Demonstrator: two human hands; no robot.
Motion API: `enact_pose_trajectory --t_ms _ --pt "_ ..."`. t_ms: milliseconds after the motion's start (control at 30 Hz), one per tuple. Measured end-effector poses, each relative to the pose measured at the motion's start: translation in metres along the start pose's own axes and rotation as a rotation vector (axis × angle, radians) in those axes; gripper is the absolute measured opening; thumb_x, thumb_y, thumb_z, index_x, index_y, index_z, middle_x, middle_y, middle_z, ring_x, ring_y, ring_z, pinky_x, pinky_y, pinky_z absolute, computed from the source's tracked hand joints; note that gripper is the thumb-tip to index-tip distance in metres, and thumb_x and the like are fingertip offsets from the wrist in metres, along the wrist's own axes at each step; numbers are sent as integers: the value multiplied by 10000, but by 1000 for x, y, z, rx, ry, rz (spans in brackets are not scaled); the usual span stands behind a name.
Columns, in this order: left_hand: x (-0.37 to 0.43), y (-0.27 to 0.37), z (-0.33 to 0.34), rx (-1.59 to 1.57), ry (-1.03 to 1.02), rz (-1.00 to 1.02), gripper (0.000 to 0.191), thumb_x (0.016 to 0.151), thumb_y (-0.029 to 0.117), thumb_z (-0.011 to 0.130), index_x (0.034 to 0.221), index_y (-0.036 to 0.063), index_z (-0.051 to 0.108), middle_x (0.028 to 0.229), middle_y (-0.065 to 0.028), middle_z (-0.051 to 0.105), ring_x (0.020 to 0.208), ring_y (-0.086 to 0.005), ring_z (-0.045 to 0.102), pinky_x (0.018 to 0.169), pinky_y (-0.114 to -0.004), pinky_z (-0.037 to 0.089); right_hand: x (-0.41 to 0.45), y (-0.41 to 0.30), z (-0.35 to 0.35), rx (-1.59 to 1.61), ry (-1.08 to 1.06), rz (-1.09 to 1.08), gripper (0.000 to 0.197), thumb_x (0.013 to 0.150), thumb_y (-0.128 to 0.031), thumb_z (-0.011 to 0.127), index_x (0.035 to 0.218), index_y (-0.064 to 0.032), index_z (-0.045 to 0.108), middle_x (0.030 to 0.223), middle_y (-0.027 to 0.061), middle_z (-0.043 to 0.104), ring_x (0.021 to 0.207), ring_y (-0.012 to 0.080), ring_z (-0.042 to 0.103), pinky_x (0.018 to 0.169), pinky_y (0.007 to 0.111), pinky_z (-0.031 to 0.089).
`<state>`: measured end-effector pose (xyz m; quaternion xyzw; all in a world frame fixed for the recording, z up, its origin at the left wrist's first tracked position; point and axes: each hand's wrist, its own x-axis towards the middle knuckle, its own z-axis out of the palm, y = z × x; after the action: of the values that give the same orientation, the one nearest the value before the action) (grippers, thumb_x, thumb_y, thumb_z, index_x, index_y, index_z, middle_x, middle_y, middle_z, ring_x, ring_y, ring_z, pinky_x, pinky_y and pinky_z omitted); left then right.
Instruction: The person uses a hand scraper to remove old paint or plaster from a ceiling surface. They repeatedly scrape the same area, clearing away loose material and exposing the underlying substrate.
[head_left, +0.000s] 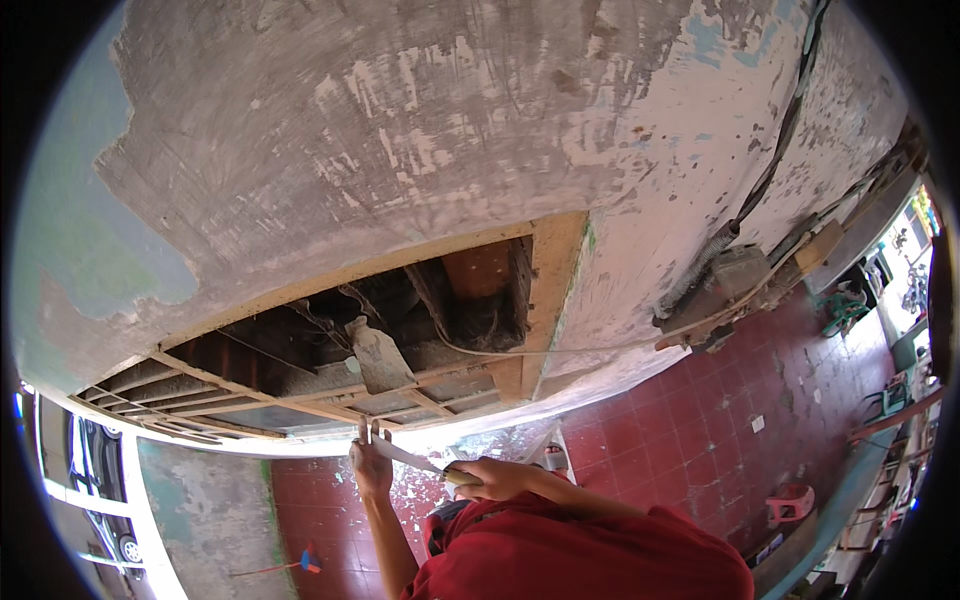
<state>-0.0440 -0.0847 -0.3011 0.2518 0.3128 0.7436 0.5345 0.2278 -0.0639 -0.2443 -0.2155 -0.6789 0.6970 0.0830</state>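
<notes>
My right hand (484, 478) is closed around the yellowish handle (459, 476) of a flat-bladed hand tool, perhaps a scraper. Its long pale blade (409, 456) points left, in front of my red shirt. At the far end of that blade is my left hand (371, 465), raised with some fingers pointing up. Those fingers meet the blade, though whether they grip it is unclear. Just beyond my hands, a wood-framed opening (480, 292) is set in a wall (420, 135) of worn, peeling paint. Inside the opening stands a pale flat piece (381, 358).
A thin cable (570, 351) runs from the opening to a dusty box (739, 274) on the wall. Below lies a red tiled floor (690, 412) with a pink plastic stool (791, 504), green chairs (892, 394) and a broom (309, 559).
</notes>
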Motion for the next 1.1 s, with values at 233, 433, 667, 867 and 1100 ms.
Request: enact_pose_trajectory --t_ms 233,433,667,867,1100 --pt "-1 8 28 55 -128 -200 943 781 761 491 1380 39 399 1441 -99 399 1334 -318 352 1089 -511 294 -9 -14 -4 126 -8 -39 319 982 -252 506 1219 -43 465 717 21 549 647 114 509 651 281 447" --pt "-10 -16 55 169 -284 -269 763 730 427 790 1288 -3 497 1334 -149 515 1237 -351 486 1053 -535 378 -2 -8 -1 112 -14 -30 294 984 -219 501 1210 -35 463 724 26 561 656 115 529 638 286 456" --pt "-7 5 47 165 -79 -165 566 777 254 776 1241 25 547 1267 -116 577 1198 -290 531 1025 -483 401 4 -6 -1 136 -38 -78 267 986 -209 494 1179 -26 473 779 33 572 667 109 532 637 278 456" --pt "-15 20 31 112 -28 -69 496 809 264 747 1210 29 572 1301 -103 554 1219 -300 510 1022 -477 401 17 -17 1 90 -117 -110 237 988 -198 493 1152 -27 479 765 26 549 662 114 512 644 281 441" --pt "-19 38 -2 135 -113 42 369 937 299 591 1144 -7 586 1379 -109 478 1243 -290 479 1054 -486 383 26 -25 6 32 -163 -87 226 988 -191 494 1148 -31 486 716 15 519 648 114 499 632 278 430"
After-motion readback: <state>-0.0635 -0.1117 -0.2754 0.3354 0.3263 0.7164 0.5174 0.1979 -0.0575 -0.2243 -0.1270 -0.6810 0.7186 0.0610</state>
